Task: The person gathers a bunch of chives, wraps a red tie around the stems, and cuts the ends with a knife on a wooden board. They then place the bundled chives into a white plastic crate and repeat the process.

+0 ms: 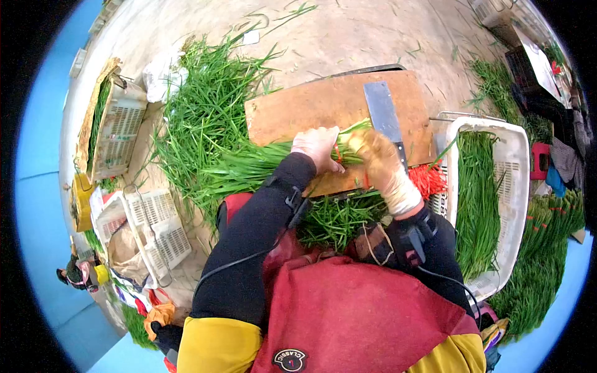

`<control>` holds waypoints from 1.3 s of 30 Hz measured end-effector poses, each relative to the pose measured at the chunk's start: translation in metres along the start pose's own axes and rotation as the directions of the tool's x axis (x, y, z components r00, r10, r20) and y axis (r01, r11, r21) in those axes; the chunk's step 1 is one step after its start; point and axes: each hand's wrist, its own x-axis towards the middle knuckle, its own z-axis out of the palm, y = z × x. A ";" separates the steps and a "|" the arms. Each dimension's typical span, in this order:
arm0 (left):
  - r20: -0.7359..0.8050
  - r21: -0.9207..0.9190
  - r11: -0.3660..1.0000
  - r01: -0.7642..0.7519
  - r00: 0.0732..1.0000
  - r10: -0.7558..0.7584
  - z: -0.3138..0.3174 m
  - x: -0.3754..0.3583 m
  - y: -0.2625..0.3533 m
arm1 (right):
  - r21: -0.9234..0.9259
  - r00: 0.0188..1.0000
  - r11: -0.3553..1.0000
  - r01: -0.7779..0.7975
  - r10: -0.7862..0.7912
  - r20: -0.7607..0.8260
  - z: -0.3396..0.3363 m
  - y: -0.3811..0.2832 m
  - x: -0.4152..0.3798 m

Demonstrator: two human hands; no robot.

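Observation:
My left hand (316,148) is closed around a bunch of long green chives (255,163), whose leaves trail off to the left. A red tie (337,149) crosses the bunch beside my thumb. My right hand (376,155), in a tan glove and blurred by motion, curls at the pale stem ends; a bit of red strip shows just below its fingers. Both hands are over a wooden board (305,102). A cleaver (384,112) lies on the board beyond my right hand, its dark handle pointing towards me.
Loose chives (208,93) are heaped left of the board, and more (339,221) lie below it. Red ties (429,180) are piled by my right wrist. A white crate (522,186) holding chives stands at right. Other crates (158,230) stand at left; a person (81,272) is far off.

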 end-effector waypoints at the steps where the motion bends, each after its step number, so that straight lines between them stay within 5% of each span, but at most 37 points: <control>1: 0.004 -0.001 1.000 -0.004 1.000 0.004 0.003 -0.004 0.003 | -0.073 0.996 0.995 0.069 -0.072 -0.048 -0.007 -0.005 0.007; 4: -0.138 0.037 0.997 -0.067 0.988 0.072 0.000 -0.015 0.003 | -0.228 0.945 0.947 0.226 -0.270 -0.185 -0.046 0.000 0.028; 9: -0.146 0.018 0.986 -0.163 0.976 0.164 -0.004 -0.025 -0.002 | -0.288 0.878 0.924 0.253 -0.344 -0.332 -0.073 0.025 0.046; 11: -0.138 -0.060 0.973 -0.224 0.967 0.214 -0.006 -0.025 -0.004 | -0.837 0.977 0.515 0.185 -0.006 0.212 -0.073 0.090 0.049; 13: -0.136 -0.045 0.969 -0.242 0.963 0.234 -0.015 -0.026 -0.008 | -0.436 0.975 0.899 -0.034 0.126 0.183 -0.031 0.042 0.029; 15: -0.043 -0.184 0.941 -0.284 0.959 0.281 -0.017 -0.023 -0.019 | -0.386 0.982 0.917 -0.103 0.155 0.105 -0.039 0.047 0.036; 17: -0.023 -0.256 0.920 -0.297 0.953 0.302 -0.013 -0.017 -0.025 | -0.475 0.943 0.821 0.315 -0.329 0.056 -0.053 0.045 0.046; 18: -0.033 -0.320 0.895 -0.310 0.948 0.316 -0.007 -0.013 -0.030 | -0.239 0.979 0.966 0.102 -0.141 -0.150 -0.056 0.027 0.040; 23: 0.017 -0.355 0.878 -0.323 0.936 0.351 -0.010 -0.011 -0.025 | -0.258 0.932 0.932 0.254 -0.307 -0.194 -0.053 0.003 0.029; 24: 0.091 -0.418 0.859 -0.296 0.927 0.364 -0.016 -0.010 -0.022 | -0.289 1.000 0.957 0.018 -0.024 -0.019 -0.040 0.019 0.023; 25: 0.158 -0.473 0.840 -0.266 0.912 0.378 -0.022 -0.008 -0.020 | -0.358 0.953 0.912 -0.198 0.264 0.145 -0.029 0.026 0.019; 27: 0.128 -0.451 0.846 -0.285 0.917 0.377 -0.012 -0.005 -0.029 | -0.330 0.986 0.939 -0.093 0.133 0.099 -0.032 0.034 0.023; 29: 0.241 -0.825 0.561 -0.065 0.859 0.453 0.001 0.014 -0.039 | -0.485 0.989 0.874 -0.028 -0.046 -0.140 -0.063 0.076 0.046; 30: 0.221 -0.798 0.593 -0.109 0.862 0.456 -0.002 0.018 -0.038 | -0.234 0.976 0.971 -0.050 -0.003 -0.218 -0.062 0.047 0.046; 31: 0.259 -0.716 0.688 -0.119 0.870 0.420 -0.005 0.021 -0.038 | -0.233 0.975 0.971 -0.048 -0.004 -0.221 -0.060 0.028 0.041; 33: -0.004 -0.407 0.872 -0.273 0.955 0.297 0.001 0.027 -0.040 | 0.065 0.910 0.983 -0.171 0.182 -0.373 -0.063 0.007 0.023; 34: -0.045 -0.395 0.878 -0.271 0.960 0.276 -0.005 0.026 -0.036 | -0.186 0.942 0.982 -0.041 -0.024 -0.334 -0.084 0.041 0.027; 37: -0.033 -0.357 0.919 -0.168 0.985 0.167 -0.018 0.014 -0.032 | -0.363 0.952 0.931 0.032 -0.139 -0.274 -0.073 0.028 0.017; 39: -0.056 -0.134 0.991 -0.018 0.998 0.010 -0.025 -0.003 -0.024 | -0.331 0.970 0.943 -0.028 -0.055 -0.239 -0.065 0.010 0.016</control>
